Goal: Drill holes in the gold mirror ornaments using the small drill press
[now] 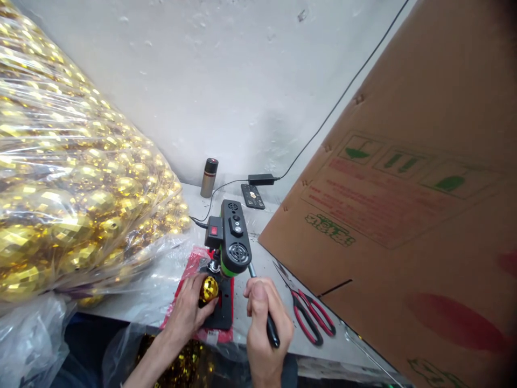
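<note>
My left hand (pixel 189 304) is closed around a small gold mirrored ball (pixel 209 289), its thumb and fingers on the ball's sides. The ball sits over the black base plate (pixel 220 319) of a small bench drill press (pixel 236 237), just below the head. My right hand (pixel 264 318) is wrapped around the black-handled feed lever (pixel 272 331) at the right of the press. Its metal rod runs up to the machine. The drill bit is too hidden to make out. Under the base lies a red sheet (pixel 172 311).
At left bulges a clear plastic bag (pixel 89 205) full of gold balls. Red-handled scissors (pixel 311 318) lie to the right, beside a large cardboard box (pixel 383 215). Behind the press are a spray can (pixel 208 178), a phone (pixel 252 196) and a corded power adapter (pixel 261 179).
</note>
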Available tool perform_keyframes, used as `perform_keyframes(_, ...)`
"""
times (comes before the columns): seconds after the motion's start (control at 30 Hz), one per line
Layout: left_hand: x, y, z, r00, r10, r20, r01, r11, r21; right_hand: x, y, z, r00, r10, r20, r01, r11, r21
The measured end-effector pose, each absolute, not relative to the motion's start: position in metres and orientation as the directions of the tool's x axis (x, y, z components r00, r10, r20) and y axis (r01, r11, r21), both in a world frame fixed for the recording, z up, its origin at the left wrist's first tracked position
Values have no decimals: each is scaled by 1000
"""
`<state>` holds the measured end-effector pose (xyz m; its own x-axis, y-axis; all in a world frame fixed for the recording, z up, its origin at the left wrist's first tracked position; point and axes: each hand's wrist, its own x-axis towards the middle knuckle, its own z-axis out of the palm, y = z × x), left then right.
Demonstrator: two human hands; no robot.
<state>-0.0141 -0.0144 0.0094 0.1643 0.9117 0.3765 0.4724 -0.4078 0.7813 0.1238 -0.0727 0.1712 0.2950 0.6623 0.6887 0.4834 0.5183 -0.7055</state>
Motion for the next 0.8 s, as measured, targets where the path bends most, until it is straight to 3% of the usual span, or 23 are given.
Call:
perform_keyframes(0.23, -4, -11, 12, 230, 897, 377, 557, -439, 705, 123, -74, 174, 294, 643, 707, 496, 529, -688)
perform_keyframes(0.5, 5, -8, 20, 253, 934, 252, 552, -353, 756, 123, -76, 176, 291, 640, 711, 494, 535, -685)
perform_keyframes(0.8, 5, -9, 20, 250, 935, 251, 574, -352, 739, 125, -71, 118, 279, 538, 796, 532, 604, -594)
